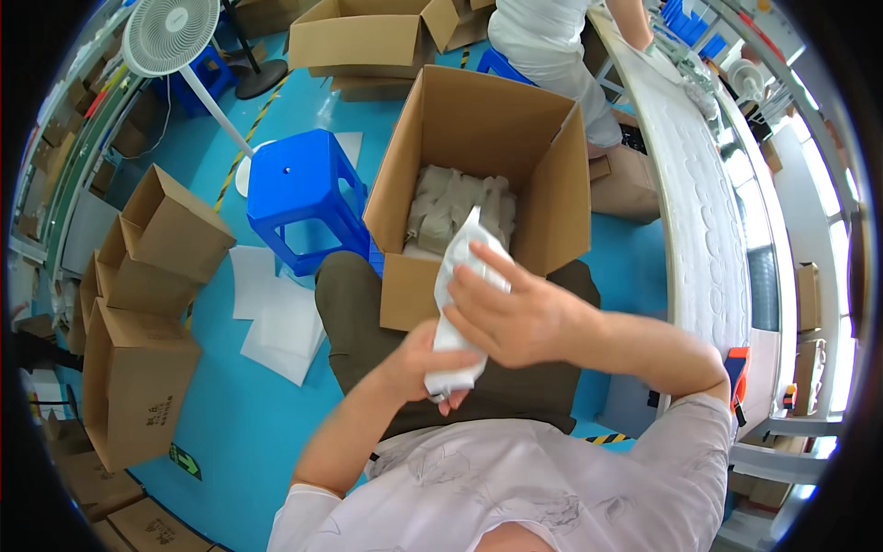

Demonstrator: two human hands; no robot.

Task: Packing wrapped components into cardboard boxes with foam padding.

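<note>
A long white foam-wrapped package (469,241) is held in front of me, tilted over the near edge of an open cardboard box (501,110). My left hand (418,366) is closed round its lower end. Along its right side, my right hand (515,317) presses its fingers over the wrap, slightly blurred. Whatever the wrap contains is hidden. Several similar pale wrapped bundles (455,204) lie at the bottom of the box, which stands between my knees.
A blue stool (294,184) and a white fan (172,35) stand to the left. White foam sheets (285,331) lie on the blue floor. Open cartons (138,396) line the far left. A long padded table (685,212) runs along the right, with a seated person (547,46) beside it.
</note>
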